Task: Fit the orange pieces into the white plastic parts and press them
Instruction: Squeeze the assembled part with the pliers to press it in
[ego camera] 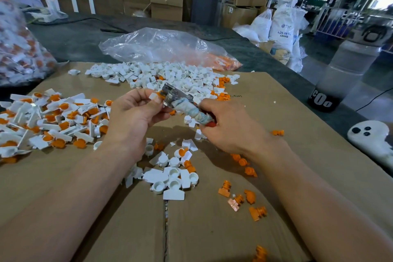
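Fingertips of my left hand pinch a small white part by its flat tab, thumb curled under, with an orange piece sitting at its round end. I hold it up over the middle of the cardboard. My right hand is wrapped round the taped handle of a metal tool, whose head is right against the orange piece.

I judge both bits light, stiff and smooth (easy to squirt out of a pinch). So the tab is the place to hold, with my fingertips clear of the tool's head.

Near me lies a heap of white parts, with loose orange pieces near right. Fitted ones are piled left, and a far pile of white parts lies by a clear bag. Nothing stands between tool and part.
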